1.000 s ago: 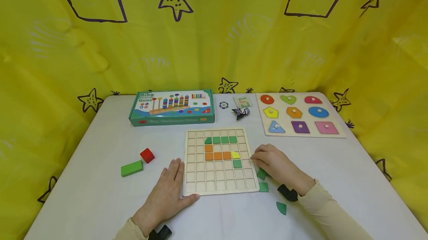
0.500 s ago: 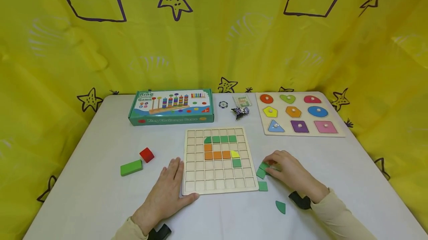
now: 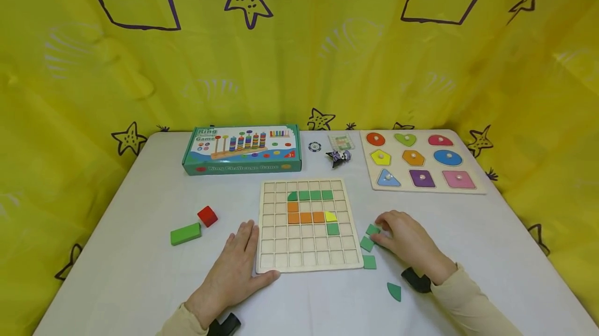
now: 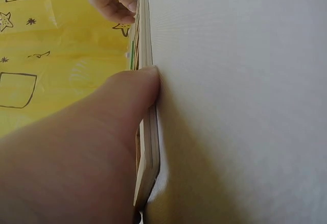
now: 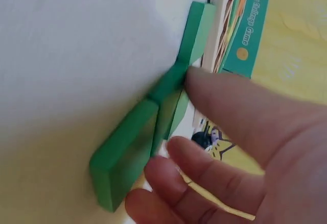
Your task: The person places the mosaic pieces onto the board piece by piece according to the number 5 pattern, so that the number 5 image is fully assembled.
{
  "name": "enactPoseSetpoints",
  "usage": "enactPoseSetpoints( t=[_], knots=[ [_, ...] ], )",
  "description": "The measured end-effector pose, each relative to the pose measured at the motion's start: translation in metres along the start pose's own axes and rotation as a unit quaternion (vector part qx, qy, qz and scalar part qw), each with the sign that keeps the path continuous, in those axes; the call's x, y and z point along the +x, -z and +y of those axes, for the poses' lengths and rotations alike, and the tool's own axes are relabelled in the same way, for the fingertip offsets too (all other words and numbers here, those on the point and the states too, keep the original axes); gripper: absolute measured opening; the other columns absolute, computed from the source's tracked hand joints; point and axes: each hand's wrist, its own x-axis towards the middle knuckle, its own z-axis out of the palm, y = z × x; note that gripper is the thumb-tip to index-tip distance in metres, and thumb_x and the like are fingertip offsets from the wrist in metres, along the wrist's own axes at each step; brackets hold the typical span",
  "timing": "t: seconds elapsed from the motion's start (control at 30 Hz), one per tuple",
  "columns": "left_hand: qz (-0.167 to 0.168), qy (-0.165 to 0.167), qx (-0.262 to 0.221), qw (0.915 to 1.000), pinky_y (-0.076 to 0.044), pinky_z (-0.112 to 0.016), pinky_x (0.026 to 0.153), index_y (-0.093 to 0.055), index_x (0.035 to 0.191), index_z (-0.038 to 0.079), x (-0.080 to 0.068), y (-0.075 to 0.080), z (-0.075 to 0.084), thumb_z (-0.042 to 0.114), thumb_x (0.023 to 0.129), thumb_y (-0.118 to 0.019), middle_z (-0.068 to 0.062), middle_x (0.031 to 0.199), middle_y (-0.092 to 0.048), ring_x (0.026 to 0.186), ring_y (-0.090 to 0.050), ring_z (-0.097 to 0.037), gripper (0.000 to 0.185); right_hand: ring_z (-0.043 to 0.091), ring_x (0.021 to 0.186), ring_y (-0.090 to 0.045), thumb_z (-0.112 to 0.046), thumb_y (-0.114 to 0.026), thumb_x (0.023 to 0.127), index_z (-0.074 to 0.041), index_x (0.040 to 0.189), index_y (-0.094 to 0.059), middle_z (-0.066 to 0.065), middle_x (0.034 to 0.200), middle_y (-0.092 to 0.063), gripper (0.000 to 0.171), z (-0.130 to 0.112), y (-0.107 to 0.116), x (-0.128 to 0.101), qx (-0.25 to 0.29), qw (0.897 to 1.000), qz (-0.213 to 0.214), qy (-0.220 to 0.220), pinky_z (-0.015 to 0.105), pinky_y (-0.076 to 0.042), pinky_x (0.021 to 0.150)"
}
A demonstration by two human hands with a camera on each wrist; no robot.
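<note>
White desk (image 3: 140, 273): left hand (image 3: 234, 266), fingers flat and together, presses the wooden grid board's (image 3: 309, 260) left edge; right hand (image 3: 402, 240) pinches green square tiles (image 3: 372, 230) beside its right edge.

Lighting is bright, even and diffuse, with a yellow cast from the backdrop (image 3: 299, 65). The table (image 3: 140, 273) shows only faint shadows and no glare. The head view is sharp, with bowed edges. Both wrist views blur on the near hands.

right hand (image 3: 404, 240) on green tiles (image 3: 369, 237)
</note>
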Motion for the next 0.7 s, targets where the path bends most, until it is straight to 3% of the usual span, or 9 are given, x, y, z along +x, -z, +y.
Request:
enactPoseSetpoints(
  t=[0.2,0.43,0.7],
  knots=[
    [0.002,-0.002,0.003,1.0,-0.024,-0.055,0.111,-0.031,0.147,-0.01,0.001,0.0,0.0,0.069,0.084,-0.058,-0.024,0.155,-0.025,0.143,-0.02,-0.039,0.105,0.018,0.073,-0.049,-0.022,-0.08,0.083,-0.003,0.096,-0.071,0.0,0.079,-0.053,0.025,-0.003,-0.002,0.001,-0.011,1.0,0.014,-0.013,0.035,-0.045,0.064],
    [0.005,-0.004,0.002,1.0,-0.024,-0.055,0.111,-0.032,0.147,-0.01,0.0,0.0,0.001,0.068,0.084,-0.059,-0.024,0.154,-0.026,0.143,-0.021,-0.039,0.104,0.019,0.074,-0.051,-0.022,-0.08,0.083,-0.003,0.093,-0.071,0.002,0.083,-0.057,0.023,-0.007,-0.002,0.007,-0.02,1.0,0.001,-0.014,0.038,-0.048,0.068],
    [0.004,-0.003,-0.001,1.0,-0.025,-0.056,0.11,-0.032,0.147,-0.009,0.0,0.001,0.001,0.068,0.084,-0.059,-0.024,0.154,-0.026,0.142,-0.022,-0.039,0.104,0.017,0.081,-0.056,-0.018,-0.079,0.083,-0.002,0.098,-0.072,-0.001,0.088,-0.064,0.023,-0.015,-0.001,0.015,0.071,0.997,0.002,0.039,0.038,-0.051,0.075]
  ],
)
